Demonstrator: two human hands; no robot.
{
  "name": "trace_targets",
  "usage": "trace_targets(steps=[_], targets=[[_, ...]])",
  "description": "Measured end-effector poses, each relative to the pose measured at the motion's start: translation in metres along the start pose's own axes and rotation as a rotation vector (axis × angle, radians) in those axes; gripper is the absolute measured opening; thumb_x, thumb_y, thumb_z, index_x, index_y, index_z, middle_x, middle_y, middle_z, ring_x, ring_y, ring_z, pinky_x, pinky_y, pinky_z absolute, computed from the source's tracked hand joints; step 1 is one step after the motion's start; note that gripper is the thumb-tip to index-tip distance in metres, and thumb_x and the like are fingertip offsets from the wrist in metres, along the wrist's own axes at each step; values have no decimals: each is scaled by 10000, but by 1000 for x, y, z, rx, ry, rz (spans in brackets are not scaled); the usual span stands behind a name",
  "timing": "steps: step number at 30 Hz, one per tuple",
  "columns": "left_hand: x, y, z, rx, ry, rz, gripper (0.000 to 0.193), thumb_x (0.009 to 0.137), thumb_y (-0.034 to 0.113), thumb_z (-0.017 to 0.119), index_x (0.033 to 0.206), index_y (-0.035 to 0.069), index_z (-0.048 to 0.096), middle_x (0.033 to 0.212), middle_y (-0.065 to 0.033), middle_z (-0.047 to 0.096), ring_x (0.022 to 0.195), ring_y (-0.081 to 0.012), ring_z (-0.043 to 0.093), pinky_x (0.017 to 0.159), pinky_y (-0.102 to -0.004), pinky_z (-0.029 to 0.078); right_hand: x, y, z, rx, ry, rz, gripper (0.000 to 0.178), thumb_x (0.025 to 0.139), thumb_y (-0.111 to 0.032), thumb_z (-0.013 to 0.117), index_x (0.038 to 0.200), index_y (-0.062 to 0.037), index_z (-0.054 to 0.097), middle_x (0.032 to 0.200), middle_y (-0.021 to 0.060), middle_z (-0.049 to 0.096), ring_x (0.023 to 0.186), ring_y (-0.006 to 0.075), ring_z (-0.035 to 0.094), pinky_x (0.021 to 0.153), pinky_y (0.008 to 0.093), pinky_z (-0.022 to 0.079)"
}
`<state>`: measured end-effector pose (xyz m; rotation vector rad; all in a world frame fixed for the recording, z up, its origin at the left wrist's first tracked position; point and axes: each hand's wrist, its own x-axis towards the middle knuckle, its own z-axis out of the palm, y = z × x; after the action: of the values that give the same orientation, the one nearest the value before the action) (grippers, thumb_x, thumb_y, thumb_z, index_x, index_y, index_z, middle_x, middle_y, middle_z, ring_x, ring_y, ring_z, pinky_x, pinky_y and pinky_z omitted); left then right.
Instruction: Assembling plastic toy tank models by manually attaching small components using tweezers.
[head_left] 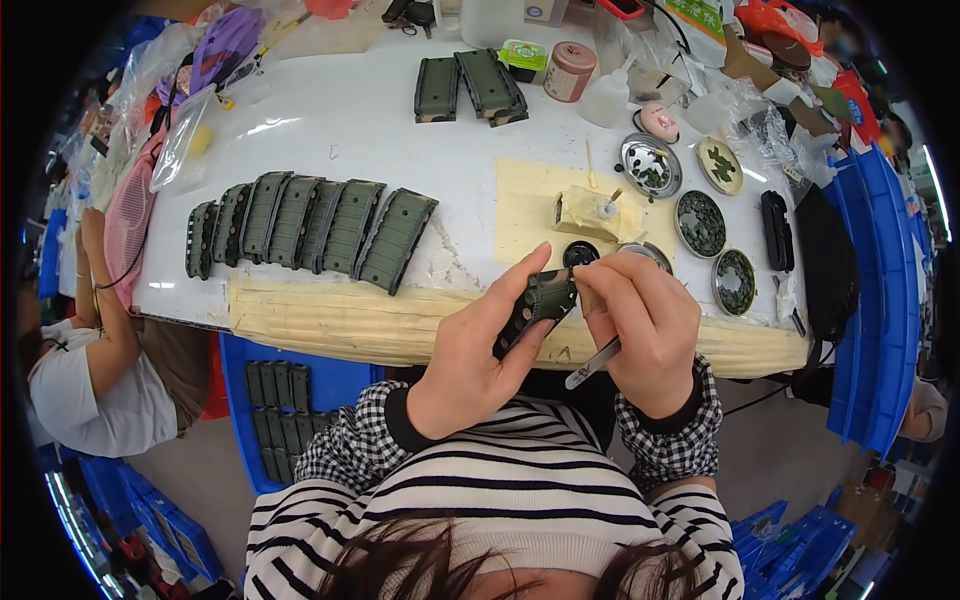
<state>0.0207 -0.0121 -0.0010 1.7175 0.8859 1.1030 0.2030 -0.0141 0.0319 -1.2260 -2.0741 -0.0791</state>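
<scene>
My left hand (pixel 478 350) grips a dark green plastic part (pixel 535 308) just in front of the table's near edge. My right hand (pixel 645 335) pinches at the part's upper end and also holds metal tweezers (pixel 592 365), whose end sticks out below the palm. A row of several similar green parts (pixel 310 225) leans together on the white table (pixel 330 120) to the left. Three more green parts (pixel 468 88) lie at the back. Small round tins (pixel 702 222) with dark bits sit to the right of my hands.
A blue crate (pixel 290 400) with more green parts stands under the table at left. Another person (pixel 100 370) sits at far left. A pink-lidded jar (pixel 570 70), a plastic bottle, bags and clutter crowd the back. Blue bins (pixel 885 300) stand at right. Yellowed tape pads the table edge (pixel 330 320).
</scene>
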Motion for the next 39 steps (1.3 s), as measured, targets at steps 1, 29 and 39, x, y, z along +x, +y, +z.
trace_targets(steps=[1, 29, 39], targets=[[0, 0, 0, 2, 2, 5, 631, 839, -48, 630, 1424, 28, 406, 1007, -169, 649, 816, -203, 649, 747, -256, 494, 0, -1, 0, -12, -6, 1, 330, 651, 9, 693, 978, -3, 653, 892, 67, 616, 620, 191, 576, 541, 290, 458], [6, 9, -11, -661, -116, -464, 562, 932, -30, 534, 1438, 5, 293, 1174, -108, 568, 1016, -158, 624, 889, -284, 518, -74, 122, -82, -216, -121, 629, 151, 774, 34, 669, 917, -8, 648, 829, 118, 636, 754, 262, 641, 659, 327, 486], [5, 12, -7, -705, -58, -398, 586, 945, -31, 507, 1463, 46, 244, 1158, -121, 556, 993, -168, 624, 885, -292, 521, -67, 129, -82, -196, -263, 569, 123, 766, 60, 602, 881, 17, 587, 798, 127, 595, 699, 254, 591, 643, 332, 454]])
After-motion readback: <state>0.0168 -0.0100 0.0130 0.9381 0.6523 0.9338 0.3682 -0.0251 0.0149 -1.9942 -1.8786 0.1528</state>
